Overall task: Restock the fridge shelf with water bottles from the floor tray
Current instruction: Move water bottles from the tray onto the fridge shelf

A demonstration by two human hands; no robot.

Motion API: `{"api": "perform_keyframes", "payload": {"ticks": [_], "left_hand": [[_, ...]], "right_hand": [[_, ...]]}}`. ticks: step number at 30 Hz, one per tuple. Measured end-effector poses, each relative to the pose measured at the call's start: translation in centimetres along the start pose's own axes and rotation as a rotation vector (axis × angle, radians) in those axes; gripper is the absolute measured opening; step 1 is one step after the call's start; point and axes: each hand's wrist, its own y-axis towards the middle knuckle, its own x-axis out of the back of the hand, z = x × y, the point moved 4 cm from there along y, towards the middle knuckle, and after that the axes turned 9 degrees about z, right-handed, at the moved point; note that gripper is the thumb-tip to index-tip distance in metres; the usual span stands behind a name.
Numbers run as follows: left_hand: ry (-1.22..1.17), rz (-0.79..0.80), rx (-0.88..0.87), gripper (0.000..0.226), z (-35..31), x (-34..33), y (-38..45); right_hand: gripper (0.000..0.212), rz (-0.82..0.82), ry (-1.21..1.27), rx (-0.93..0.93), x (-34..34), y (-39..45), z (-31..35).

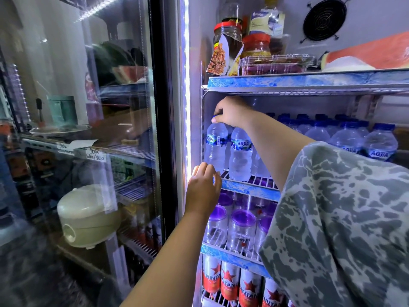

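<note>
Clearly the placing step is in hand: the right hand [232, 111], reaching in from the right of the frame, has its fingers [218, 111] pinched around the blue cap of a water bottle [215, 147] at the left end of the fridge shelf [250, 189], mid-frame. The left hand [204, 185] comes up from the bottom centre, fingers loosely curled at the bottle's base by the shelf edge; whether they touch it I cannot tell. Next, I judge, the bottle must be settled upright beside its labelled neighbour [240, 154] and let go without knocking the row. The floor tray is out of view, so remaining stock is unknown. The patterned sleeve [345, 218] hides the shelf's middle, and the glass door [88, 129] at left is blurred with reflections.
</note>
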Motion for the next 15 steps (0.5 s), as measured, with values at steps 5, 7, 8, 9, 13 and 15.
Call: {"api": "perform_keyframes", "payload": {"ticks": [5, 7, 8, 9, 13, 15], "left_hand": [[-0.001, 0.000, -0.005, 0.013, 0.07, -0.10, 0.01], [-0.009, 0.000, -0.003, 0.012, 0.07, -0.14, -0.02], [-0.013, 0.001, -0.001, 0.012, 0.09, -0.17, -0.02], [-0.015, 0.002, 0.002, 0.012, 0.13, -0.24, -0.01], [-0.008, 0.004, 0.009, 0.012, 0.18, -0.39, 0.03], [-0.007, 0.004, 0.008, 0.012, 0.22, -0.42, 0.01]], "right_hand": [[0.024, 0.007, 0.010, -0.013, 0.01, 0.29, -0.20], [0.023, 0.004, 0.004, -0.011, 0.06, 0.34, -0.29], [0.023, 0.003, 0.003, -0.011, 0.10, 0.33, -0.38], [0.022, 0.006, 0.000, -0.013, 0.14, 0.32, -0.50], [0.020, 0.025, -0.007, -0.021, 0.20, 0.09, -0.61], [0.021, 0.025, -0.011, -0.029, 0.20, 0.06, -0.54]]}}
